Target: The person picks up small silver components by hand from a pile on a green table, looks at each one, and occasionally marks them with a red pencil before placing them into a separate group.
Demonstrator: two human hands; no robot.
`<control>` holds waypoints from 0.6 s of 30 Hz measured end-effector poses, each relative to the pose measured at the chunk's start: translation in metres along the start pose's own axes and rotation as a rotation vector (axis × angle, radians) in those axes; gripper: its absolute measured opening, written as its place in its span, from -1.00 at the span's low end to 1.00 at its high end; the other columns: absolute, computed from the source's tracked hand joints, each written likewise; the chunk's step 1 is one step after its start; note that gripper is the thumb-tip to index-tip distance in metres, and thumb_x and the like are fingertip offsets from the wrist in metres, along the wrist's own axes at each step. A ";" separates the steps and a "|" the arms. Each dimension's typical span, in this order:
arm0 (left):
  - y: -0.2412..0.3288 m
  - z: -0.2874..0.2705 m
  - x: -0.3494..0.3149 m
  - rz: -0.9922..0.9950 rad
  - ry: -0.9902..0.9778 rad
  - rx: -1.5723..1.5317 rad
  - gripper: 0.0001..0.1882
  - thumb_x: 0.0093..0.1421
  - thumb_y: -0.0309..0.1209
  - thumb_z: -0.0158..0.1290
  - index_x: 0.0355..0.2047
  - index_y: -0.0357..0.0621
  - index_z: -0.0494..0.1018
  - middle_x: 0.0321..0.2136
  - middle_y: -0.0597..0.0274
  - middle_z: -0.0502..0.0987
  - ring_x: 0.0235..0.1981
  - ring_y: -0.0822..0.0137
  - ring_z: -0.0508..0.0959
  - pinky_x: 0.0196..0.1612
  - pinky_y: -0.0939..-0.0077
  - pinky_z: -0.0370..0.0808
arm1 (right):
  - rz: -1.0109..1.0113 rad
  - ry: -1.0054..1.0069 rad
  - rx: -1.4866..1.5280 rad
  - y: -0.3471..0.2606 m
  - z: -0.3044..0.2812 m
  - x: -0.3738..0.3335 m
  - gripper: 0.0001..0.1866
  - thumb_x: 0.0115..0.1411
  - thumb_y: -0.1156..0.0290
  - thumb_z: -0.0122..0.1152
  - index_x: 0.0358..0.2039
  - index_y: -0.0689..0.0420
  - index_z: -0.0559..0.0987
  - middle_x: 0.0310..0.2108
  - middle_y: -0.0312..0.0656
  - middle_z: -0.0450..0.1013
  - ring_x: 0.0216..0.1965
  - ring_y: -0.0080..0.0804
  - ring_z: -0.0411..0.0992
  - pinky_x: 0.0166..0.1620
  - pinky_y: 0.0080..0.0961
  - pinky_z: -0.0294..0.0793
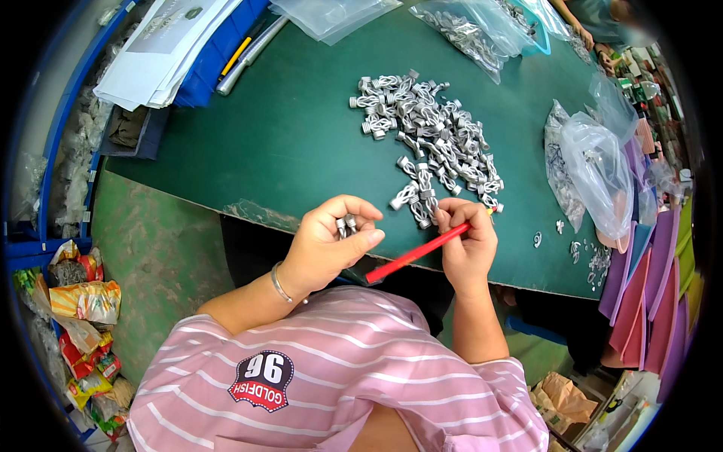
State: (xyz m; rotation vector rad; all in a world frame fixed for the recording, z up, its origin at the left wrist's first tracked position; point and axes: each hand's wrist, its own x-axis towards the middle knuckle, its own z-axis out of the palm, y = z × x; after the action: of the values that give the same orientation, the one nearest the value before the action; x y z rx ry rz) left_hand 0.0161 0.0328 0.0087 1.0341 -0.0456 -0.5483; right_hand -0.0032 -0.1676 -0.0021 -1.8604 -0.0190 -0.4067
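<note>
My left hand [325, 239] is at the table's near edge, its fingers curled around a few small grey metal pieces [346, 226]. To its right, my right hand [470, 252] grips a slim red pen-like stick [410, 261] that slants down toward the left hand. The thumb and forefinger of that hand are at the near end of a pile of looped metal pieces [433, 124] with ridged ends. A small cluster of the same pieces [416, 192] lies just beyond the right fingertips. Whether those fingertips also pinch a piece, I cannot tell.
Clear bags of metal pieces [467, 34] lie at the far right, beside a light-blue basket [539, 34]. Another plastic bag [595, 169] is on the right, near scattered small bits [599, 264]. Papers [162, 53] and blue bins [215, 64] stand far left. A co-worker's hand [586, 38] shows top right.
</note>
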 end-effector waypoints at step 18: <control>-0.005 0.016 0.004 0.456 -0.183 0.491 -0.85 0.00 -0.60 0.11 -0.36 -0.25 0.46 -0.46 0.23 0.46 -0.46 0.48 0.43 -0.39 0.66 0.38 | 0.250 -0.258 0.735 -0.013 0.002 -0.014 -0.75 0.03 0.75 0.08 -0.51 0.15 0.23 -0.24 0.08 0.40 -0.31 -0.46 0.43 -0.21 -0.57 0.48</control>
State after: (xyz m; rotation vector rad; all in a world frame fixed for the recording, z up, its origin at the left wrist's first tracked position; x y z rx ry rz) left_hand 0.0127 0.0160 0.0123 1.3948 -0.5882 -0.2108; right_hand -0.0182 -0.1592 0.0057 -1.1552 -0.0967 0.0286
